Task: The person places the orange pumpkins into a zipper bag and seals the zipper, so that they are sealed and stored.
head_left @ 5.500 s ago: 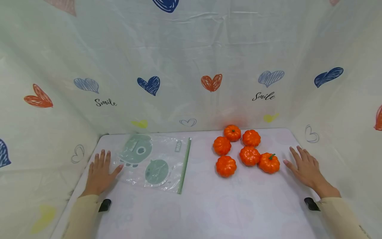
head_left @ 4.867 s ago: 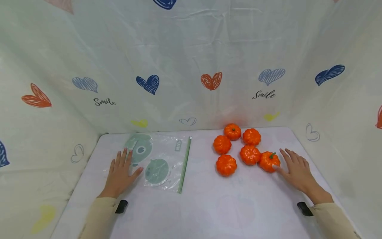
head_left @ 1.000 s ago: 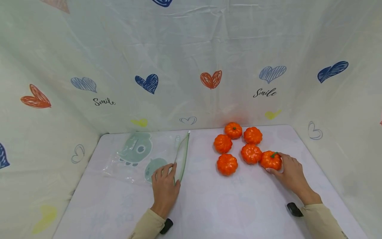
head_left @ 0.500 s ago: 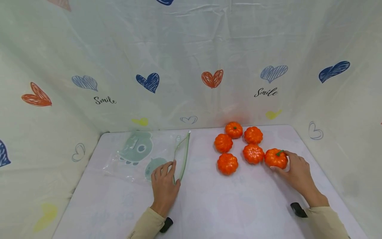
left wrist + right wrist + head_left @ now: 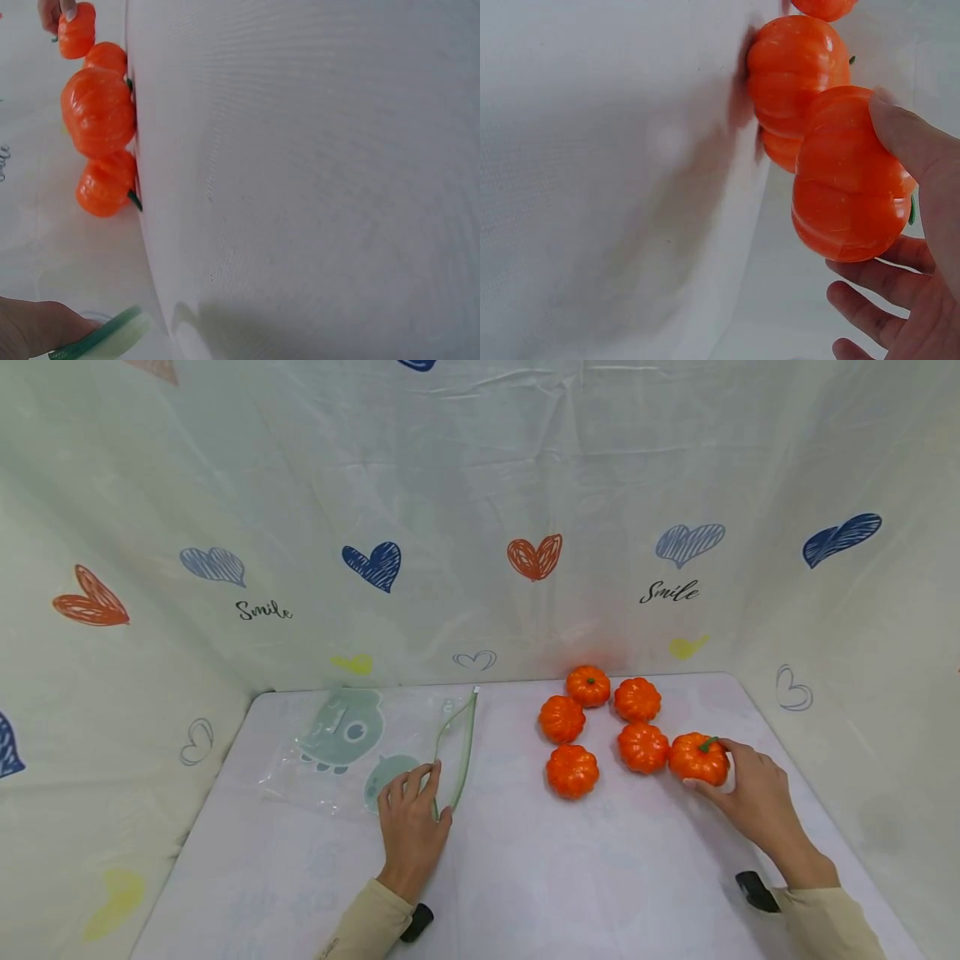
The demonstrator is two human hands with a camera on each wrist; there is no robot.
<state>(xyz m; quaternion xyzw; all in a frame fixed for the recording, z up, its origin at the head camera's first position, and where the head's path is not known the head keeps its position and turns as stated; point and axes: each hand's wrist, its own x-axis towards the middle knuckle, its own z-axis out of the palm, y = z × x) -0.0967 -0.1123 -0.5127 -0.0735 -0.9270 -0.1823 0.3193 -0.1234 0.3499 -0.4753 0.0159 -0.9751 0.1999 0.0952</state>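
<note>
Five orange pumpkins (image 5: 592, 718) clustered on white table (image 5: 525, 877); heart-print cloth (image 5: 450, 527) behind, at sides.

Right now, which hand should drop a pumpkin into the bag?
Probably the right hand: it already grips the pumpkin. The left hand pinches the zip bag at its green mouth, holding it open.

bright, even, soft light; faint shadows; wide-angle bending at head-view edges; wrist views slightly soft.
</note>
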